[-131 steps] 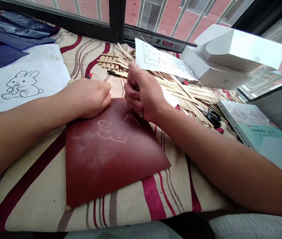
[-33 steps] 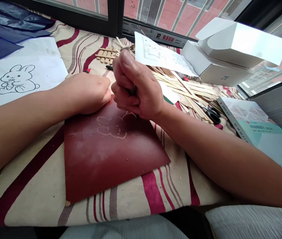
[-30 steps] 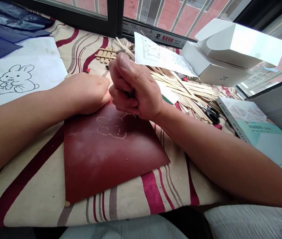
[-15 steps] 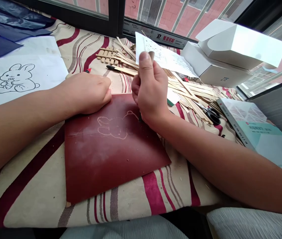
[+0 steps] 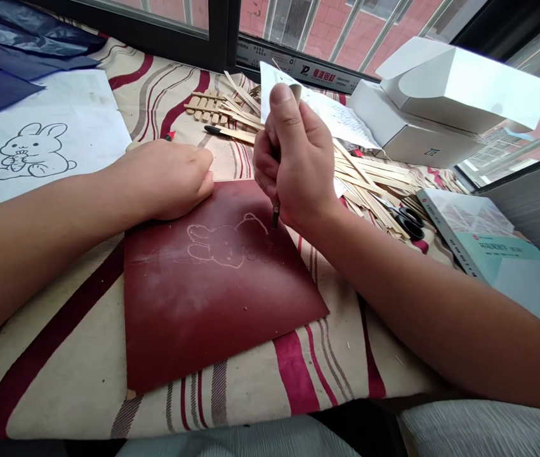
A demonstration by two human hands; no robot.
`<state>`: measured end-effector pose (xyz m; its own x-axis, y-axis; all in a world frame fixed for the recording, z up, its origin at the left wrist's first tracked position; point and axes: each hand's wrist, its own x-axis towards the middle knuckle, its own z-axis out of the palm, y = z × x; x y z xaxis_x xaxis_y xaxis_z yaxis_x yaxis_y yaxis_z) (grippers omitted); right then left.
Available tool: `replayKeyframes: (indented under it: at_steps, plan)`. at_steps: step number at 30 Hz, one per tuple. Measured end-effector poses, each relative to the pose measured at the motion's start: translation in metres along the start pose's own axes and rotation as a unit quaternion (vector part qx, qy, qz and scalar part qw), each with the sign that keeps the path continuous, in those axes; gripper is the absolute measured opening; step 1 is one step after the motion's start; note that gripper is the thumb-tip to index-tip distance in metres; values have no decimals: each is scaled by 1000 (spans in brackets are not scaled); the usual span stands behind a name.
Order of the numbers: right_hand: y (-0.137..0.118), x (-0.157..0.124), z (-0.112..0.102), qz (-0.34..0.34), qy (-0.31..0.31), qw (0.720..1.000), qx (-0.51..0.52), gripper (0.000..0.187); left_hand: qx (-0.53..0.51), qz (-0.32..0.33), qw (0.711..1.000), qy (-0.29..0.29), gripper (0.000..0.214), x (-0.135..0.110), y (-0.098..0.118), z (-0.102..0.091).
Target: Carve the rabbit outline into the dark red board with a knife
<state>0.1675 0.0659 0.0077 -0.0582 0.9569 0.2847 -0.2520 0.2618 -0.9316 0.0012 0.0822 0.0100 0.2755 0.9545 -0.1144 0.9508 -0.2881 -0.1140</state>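
A dark red board lies flat on the striped cloth, with a pale rabbit outline cut into its surface. At the board's far left edge my left hand is closed, its fingers curled down against the board and mostly hidden. My right hand is wrapped in a fist, thumb on top, around a carving chisel. The chisel stands nearly upright; its dark metal tip points down at the board by the outline's right end, and its handle end shows beside the thumb. Small crumbs lie near the tip.
A paper with a rabbit drawing lies at left, near dark blue plastic. Thin wooden strips, a printed sheet, black-handled scissors, a white box and a book are behind and right.
My right hand has shifted slightly up and right and tilted, so the chisel's metal tip now shows. The curved line at the outline's right end is more visible. My left hand stays in place.
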Motion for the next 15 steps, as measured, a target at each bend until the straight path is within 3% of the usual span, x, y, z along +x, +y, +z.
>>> replayKeyframes:
  at_steps: [3, 9, 11, 15]
  plan:
    - [2, -5, 1, -18, -46, 998, 27, 51, 43, 2, 999, -17, 46, 0, 1, -2]
    - [1, -13, 7, -52, -54, 996, 50, 44, 60, -9, 998, -17, 47, 1, 2, -1]
    - [-4, -14, 8, -27, -60, 996, 55, 43, 64, -6, 998, -15, 46, 2, 1, 0]
    - [-13, -10, 5, 88, -121, 985, 80, 50, 76, 9, 997, -10, 46, 3, 0, 2]
